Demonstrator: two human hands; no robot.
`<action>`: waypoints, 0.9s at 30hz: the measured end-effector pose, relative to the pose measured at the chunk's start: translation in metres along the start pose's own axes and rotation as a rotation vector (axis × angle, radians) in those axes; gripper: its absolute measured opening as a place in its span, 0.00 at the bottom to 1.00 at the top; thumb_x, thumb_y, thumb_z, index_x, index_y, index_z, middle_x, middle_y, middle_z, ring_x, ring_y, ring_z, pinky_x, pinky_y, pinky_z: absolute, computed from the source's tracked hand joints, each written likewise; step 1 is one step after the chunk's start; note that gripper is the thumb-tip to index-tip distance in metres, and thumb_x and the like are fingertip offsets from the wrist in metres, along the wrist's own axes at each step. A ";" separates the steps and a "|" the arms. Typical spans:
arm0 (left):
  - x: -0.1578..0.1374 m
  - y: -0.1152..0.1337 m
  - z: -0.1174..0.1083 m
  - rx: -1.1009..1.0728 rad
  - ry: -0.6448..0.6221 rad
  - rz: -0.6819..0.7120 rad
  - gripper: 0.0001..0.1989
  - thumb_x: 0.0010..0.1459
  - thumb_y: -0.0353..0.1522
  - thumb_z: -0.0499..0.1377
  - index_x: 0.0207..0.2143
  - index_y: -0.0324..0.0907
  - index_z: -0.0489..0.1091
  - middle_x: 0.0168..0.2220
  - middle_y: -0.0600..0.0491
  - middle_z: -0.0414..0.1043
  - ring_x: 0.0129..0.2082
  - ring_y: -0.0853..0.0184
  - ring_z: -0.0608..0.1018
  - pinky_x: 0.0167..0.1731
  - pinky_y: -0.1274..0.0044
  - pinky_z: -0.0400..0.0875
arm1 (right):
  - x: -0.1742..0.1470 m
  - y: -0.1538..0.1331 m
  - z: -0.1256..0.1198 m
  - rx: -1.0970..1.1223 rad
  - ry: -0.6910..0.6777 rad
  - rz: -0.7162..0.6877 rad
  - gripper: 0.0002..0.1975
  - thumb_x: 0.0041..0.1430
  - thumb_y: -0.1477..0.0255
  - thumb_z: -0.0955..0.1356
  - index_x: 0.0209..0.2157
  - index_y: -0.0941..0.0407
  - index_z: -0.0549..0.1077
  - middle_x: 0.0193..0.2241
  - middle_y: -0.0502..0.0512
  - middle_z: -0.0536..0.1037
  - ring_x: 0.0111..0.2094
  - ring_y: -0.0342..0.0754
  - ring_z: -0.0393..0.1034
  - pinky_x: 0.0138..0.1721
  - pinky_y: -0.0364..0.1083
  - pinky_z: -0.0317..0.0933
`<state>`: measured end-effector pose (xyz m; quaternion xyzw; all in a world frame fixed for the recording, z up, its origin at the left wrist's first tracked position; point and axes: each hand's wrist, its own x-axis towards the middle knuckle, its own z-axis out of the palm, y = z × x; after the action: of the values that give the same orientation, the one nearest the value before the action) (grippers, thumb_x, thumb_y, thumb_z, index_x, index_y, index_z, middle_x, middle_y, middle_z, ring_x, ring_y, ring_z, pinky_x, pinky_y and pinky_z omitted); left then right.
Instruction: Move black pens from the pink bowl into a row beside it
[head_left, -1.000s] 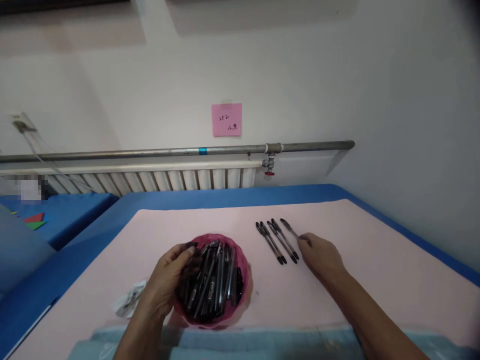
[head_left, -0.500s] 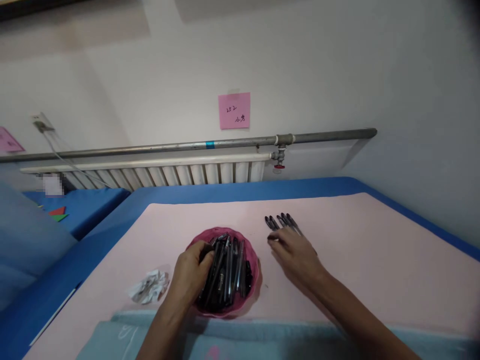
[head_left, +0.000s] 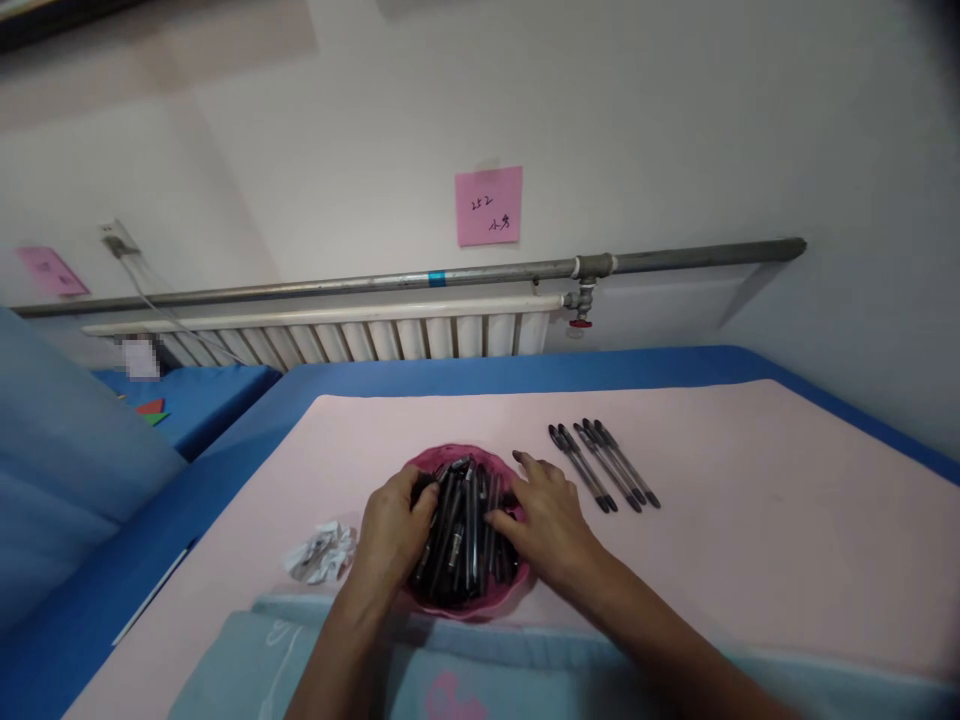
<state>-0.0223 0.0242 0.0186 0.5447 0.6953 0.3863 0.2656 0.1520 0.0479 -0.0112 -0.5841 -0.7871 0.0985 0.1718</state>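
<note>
A pink basket (head_left: 517, 595) stands in front of me, filled with black-capped clear pens (head_left: 471, 530). At its left side my left hand (head_left: 394, 525) reaches over the rim, thumb and fingers closed on the dark end of a pen; the fingertips are partly hidden. My right hand (head_left: 551, 515) is over the right rim, its thumb above the pens and its fingers spread apart, with nothing visibly held. To the right of the basket, several pens (head_left: 606, 465) lie side by side on the pink sheet, slanting, in a group of two and a group of three.
Crumpled white paper (head_left: 322, 553) lies left of the basket on the pink sheet (head_left: 750, 550). A light blue cloth (head_left: 540, 675) runs along the near edge. A thin white stick (head_left: 150, 597) rests at the left. Behind the blue table edge (head_left: 510, 368) are a radiator (head_left: 405, 335) and pipe.
My right hand has moved left from the pens on the sheet to the basket, uncovering that row. My left hand stays at the basket. The view has shifted slightly.
</note>
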 end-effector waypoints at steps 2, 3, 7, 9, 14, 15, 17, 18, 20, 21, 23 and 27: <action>0.002 -0.003 -0.003 0.126 -0.006 0.066 0.07 0.50 0.34 0.53 0.25 0.43 0.68 0.24 0.54 0.71 0.26 0.68 0.70 0.28 0.77 0.58 | 0.002 0.001 0.003 0.025 -0.033 0.035 0.15 0.48 0.68 0.65 0.40 0.53 0.71 0.54 0.58 0.59 0.51 0.58 0.53 0.45 0.53 0.50; 0.003 -0.006 -0.005 0.167 -0.002 0.077 0.08 0.51 0.35 0.52 0.26 0.43 0.69 0.24 0.54 0.71 0.26 0.68 0.70 0.28 0.77 0.58 | 0.002 0.002 0.004 0.036 -0.041 0.044 0.15 0.48 0.69 0.64 0.40 0.53 0.71 0.54 0.57 0.60 0.51 0.57 0.54 0.45 0.53 0.50; 0.008 -0.016 -0.015 0.179 0.045 0.035 0.11 0.51 0.37 0.50 0.29 0.43 0.69 0.26 0.53 0.72 0.27 0.68 0.71 0.28 0.77 0.59 | 0.003 0.002 0.005 0.072 -0.048 0.041 0.17 0.52 0.63 0.62 0.41 0.55 0.71 0.52 0.60 0.61 0.50 0.59 0.55 0.45 0.54 0.50; 0.010 -0.018 -0.018 0.210 0.056 0.029 0.11 0.52 0.38 0.50 0.29 0.43 0.69 0.26 0.53 0.72 0.27 0.68 0.71 0.28 0.78 0.59 | 0.004 0.001 0.005 0.074 -0.080 0.037 0.19 0.51 0.59 0.62 0.41 0.55 0.70 0.49 0.61 0.64 0.47 0.58 0.57 0.43 0.53 0.51; 0.007 -0.010 -0.014 0.527 -0.029 0.075 0.09 0.50 0.34 0.51 0.28 0.42 0.69 0.28 0.51 0.70 0.29 0.66 0.70 0.29 0.76 0.59 | 0.009 -0.001 0.005 0.027 -0.128 0.040 0.15 0.49 0.62 0.64 0.35 0.56 0.72 0.38 0.57 0.70 0.39 0.54 0.61 0.38 0.50 0.53; 0.005 -0.007 -0.012 0.611 -0.058 0.086 0.08 0.50 0.33 0.51 0.28 0.41 0.69 0.29 0.50 0.69 0.30 0.66 0.70 0.30 0.76 0.59 | 0.009 -0.001 0.006 0.020 -0.119 0.037 0.13 0.50 0.63 0.63 0.33 0.56 0.72 0.37 0.57 0.70 0.38 0.53 0.61 0.37 0.49 0.53; 0.001 -0.002 -0.006 0.764 -0.087 0.095 0.09 0.50 0.33 0.51 0.29 0.41 0.71 0.31 0.48 0.69 0.33 0.64 0.70 0.33 0.74 0.59 | 0.010 -0.001 0.006 0.013 -0.107 0.038 0.12 0.51 0.65 0.62 0.29 0.57 0.72 0.36 0.57 0.70 0.36 0.52 0.62 0.36 0.48 0.53; -0.001 0.000 -0.003 0.826 -0.082 0.090 0.10 0.50 0.33 0.51 0.30 0.40 0.71 0.32 0.47 0.69 0.34 0.62 0.70 0.34 0.73 0.59 | 0.009 -0.001 0.007 0.015 -0.106 0.040 0.11 0.51 0.66 0.61 0.28 0.57 0.72 0.35 0.57 0.70 0.36 0.52 0.62 0.35 0.48 0.53; -0.005 0.002 0.003 0.908 -0.058 0.096 0.11 0.50 0.33 0.51 0.33 0.40 0.72 0.34 0.45 0.69 0.37 0.59 0.69 0.36 0.71 0.58 | 0.009 0.000 0.008 0.024 -0.101 0.044 0.11 0.52 0.67 0.61 0.28 0.57 0.71 0.36 0.58 0.70 0.36 0.52 0.62 0.35 0.47 0.53; -0.007 0.002 0.006 0.933 -0.044 0.104 0.12 0.51 0.33 0.51 0.33 0.40 0.72 0.35 0.44 0.69 0.38 0.58 0.68 0.36 0.70 0.58 | 0.008 0.000 0.009 0.030 -0.092 0.046 0.11 0.52 0.67 0.61 0.29 0.57 0.71 0.37 0.58 0.70 0.37 0.52 0.62 0.35 0.48 0.53; -0.009 0.003 0.010 0.960 -0.015 0.124 0.12 0.51 0.32 0.50 0.32 0.39 0.72 0.36 0.43 0.68 0.39 0.56 0.68 0.36 0.68 0.57 | 0.007 0.001 0.010 0.044 -0.053 0.039 0.12 0.52 0.64 0.61 0.32 0.56 0.71 0.41 0.58 0.68 0.39 0.53 0.61 0.37 0.48 0.53; -0.008 0.002 0.016 0.969 -0.003 0.128 0.13 0.51 0.32 0.50 0.31 0.39 0.73 0.37 0.42 0.68 0.39 0.55 0.67 0.36 0.67 0.56 | 0.007 0.003 0.013 0.059 -0.029 0.022 0.16 0.51 0.59 0.62 0.35 0.56 0.70 0.42 0.57 0.68 0.41 0.53 0.60 0.39 0.49 0.53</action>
<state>-0.0062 0.0206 0.0113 0.6480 0.7597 0.0331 -0.0418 0.1476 0.0560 -0.0227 -0.5859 -0.7798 0.1322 0.1766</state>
